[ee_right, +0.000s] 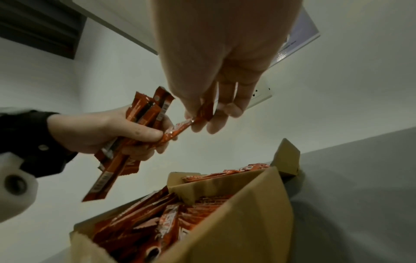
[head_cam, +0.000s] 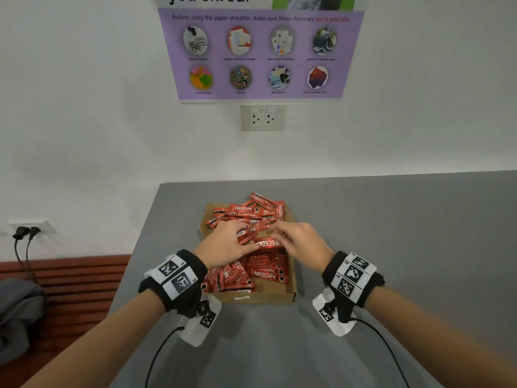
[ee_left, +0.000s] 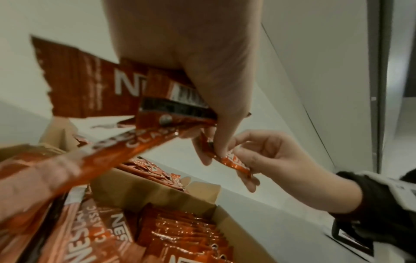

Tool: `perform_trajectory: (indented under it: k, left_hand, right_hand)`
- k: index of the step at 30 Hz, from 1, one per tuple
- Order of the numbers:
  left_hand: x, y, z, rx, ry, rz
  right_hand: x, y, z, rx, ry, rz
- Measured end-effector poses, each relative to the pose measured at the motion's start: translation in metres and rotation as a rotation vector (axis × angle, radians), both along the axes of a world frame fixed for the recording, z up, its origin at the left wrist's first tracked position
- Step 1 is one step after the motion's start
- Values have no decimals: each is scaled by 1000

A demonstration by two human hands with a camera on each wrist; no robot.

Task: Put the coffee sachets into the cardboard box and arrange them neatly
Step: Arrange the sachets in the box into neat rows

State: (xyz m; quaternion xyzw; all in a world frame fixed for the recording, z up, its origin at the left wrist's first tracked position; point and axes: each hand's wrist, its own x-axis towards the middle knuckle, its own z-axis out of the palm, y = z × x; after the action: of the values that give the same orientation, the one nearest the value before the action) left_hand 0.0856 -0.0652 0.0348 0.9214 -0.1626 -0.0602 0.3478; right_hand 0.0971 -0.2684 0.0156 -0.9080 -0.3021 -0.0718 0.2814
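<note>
over the cardboard box, gathering coffee sachets into a bunch. left hand curled round the bunch, right hand pinching one more sachet. next, probably needs squaring up and laying flat beside the neat rows.

Two hands meet over a box of sachets.

The left hand fills the upper middle of the frame, gripping a bunch of red sachets that fan toward the upper left. At centre right its fingertips and the right hand pinch one sachet between them. Along the bottom sits the box, with sachets standing in a row in the near section, more lying loose behind the divider. A blurred sachet crosses the left edge.
</note>
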Motion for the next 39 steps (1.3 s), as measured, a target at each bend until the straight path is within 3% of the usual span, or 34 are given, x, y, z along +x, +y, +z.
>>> perform_trajectory:
  k: [11, 20, 24, 31, 39]
  left_hand:
    - [2, 6, 1, -86, 38, 31]
    - [3, 9, 3, -118, 68, 26]
    - [3, 8, 4, -127, 81, 30]
    - [1, 9, 4, -157, 130, 9]
    - [3, 10, 3, -104, 106, 54]
  right_hand:
    - [9, 6, 5, -89, 296, 91]
    - [6, 9, 6, -62, 321, 114]
    - [7, 8, 6, -102, 253, 117]
    - [7, 5, 7, -21, 359, 74]
    - [6, -1, 1, -48, 265, 96]
